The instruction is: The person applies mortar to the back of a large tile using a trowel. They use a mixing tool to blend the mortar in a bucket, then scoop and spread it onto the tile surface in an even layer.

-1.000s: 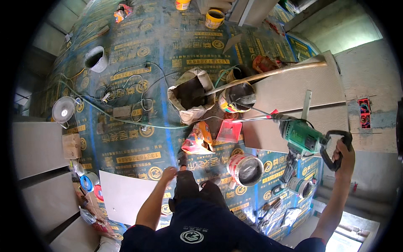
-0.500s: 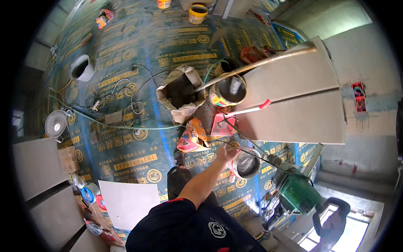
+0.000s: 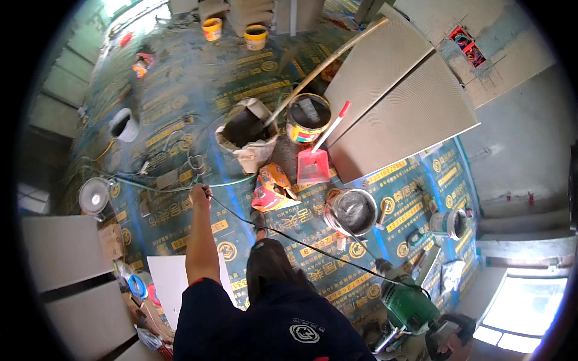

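Held out over the floor on the left, my left hand (image 3: 200, 195) is closed around a black power cord (image 3: 289, 238). The cord runs taut to the right, to a green electric hand mixer (image 3: 411, 308). My right hand (image 3: 450, 344) is at the lower right, wrapped round the mixer's black rear handle, its fingers partly hidden. The mixer's rod slants up and left toward a bucket of grey mix (image 3: 356, 213); the bucket hides its end. Just left of that bucket lies an orange bag (image 3: 274, 188). A red dustpan (image 3: 313, 167) with a white handle stands behind it.
Farther off are an open paper sack of dark powder (image 3: 248, 129) with a long wooden handle in it, and a yellow bucket (image 3: 308, 119). Large tiles (image 3: 397, 108) lie at the right. A green hose (image 3: 162, 189) crosses the floor. A small fan (image 3: 94, 196) stands left.
My left hand has swung left from beside the mixing bucket, drawing the cord out straight. The mixer and my right hand sit lower in view, and the view has turned.
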`<state>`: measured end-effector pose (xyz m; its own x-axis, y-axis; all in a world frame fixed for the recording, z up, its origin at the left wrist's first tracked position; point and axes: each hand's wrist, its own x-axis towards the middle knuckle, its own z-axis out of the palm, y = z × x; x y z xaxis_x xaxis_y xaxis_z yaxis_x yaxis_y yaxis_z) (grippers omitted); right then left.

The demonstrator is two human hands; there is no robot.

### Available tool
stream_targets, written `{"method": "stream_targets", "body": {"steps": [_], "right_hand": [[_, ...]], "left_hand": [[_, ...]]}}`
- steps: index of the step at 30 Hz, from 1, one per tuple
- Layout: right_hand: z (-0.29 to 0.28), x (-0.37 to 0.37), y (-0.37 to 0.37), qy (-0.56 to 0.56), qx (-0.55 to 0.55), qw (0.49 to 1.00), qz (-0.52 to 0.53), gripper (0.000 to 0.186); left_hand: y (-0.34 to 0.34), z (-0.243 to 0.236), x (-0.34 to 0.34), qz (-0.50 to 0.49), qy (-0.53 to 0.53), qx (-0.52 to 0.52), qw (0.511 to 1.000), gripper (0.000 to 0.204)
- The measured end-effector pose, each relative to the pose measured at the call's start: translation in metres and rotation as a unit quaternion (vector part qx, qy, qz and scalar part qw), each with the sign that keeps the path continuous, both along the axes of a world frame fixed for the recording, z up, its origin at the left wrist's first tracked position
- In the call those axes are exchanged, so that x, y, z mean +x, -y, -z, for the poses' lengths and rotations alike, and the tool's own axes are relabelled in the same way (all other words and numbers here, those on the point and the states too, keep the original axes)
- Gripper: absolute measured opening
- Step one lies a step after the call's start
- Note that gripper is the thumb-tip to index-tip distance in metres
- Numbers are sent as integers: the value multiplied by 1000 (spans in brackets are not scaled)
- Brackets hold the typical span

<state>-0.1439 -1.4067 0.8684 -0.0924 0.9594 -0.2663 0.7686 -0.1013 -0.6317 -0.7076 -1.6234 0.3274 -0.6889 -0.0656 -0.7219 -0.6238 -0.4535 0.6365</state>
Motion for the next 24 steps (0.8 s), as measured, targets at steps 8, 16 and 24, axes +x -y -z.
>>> {"method": "stream_targets", "body": {"steps": [8,16,24], "right_hand": [[40,208,-5,-76,-97,987,107,33],[64,257,-7,-91,-16,976,197,23],[80,378,-43,-205,11,947,248,23]], "left_hand": [[-22,-165,201,264,-281,-198,901,35],[-117,-233,413,609,-361,-149,690,19],[-217,-209,502,786,-336,-115,507,16]]}}
